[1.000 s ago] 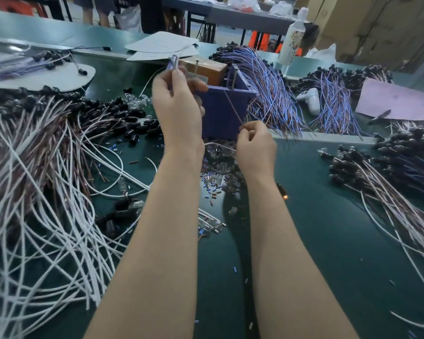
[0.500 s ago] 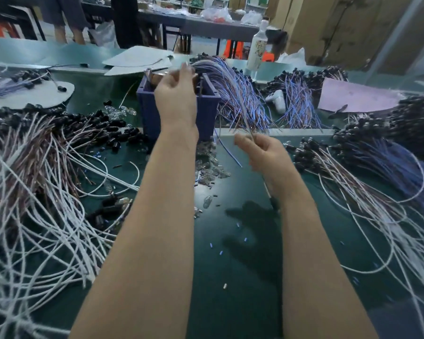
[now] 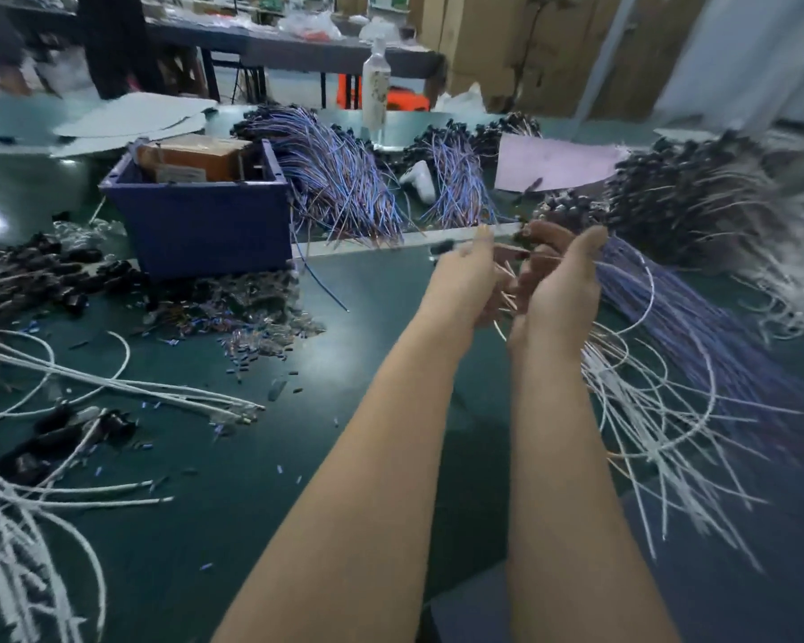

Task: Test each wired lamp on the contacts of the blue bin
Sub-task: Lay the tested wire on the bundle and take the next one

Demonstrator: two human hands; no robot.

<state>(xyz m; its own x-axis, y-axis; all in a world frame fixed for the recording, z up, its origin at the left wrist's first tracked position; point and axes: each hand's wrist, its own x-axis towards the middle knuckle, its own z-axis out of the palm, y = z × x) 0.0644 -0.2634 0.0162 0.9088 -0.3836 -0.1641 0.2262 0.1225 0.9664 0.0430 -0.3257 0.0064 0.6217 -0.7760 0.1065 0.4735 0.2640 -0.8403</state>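
Lamp wires point(image 3: 504, 276) are gripped in the right hand point(image 3: 560, 290), the left hand's point(image 3: 463, 285) grip can't be told, and heaps point(image 3: 697, 211) right of them are likely left untested.

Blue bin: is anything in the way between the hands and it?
Nothing tall. Between the left hand, the right hand and the blue bin there is only a loose blue wire lying flat on the green table.

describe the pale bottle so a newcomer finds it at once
Start at the dark green workbench and find the square blue plastic bin. Look right and further back, past the bundle of blue and purple wires. The tall pale plastic bottle stands there, the only upright thing among heaps.
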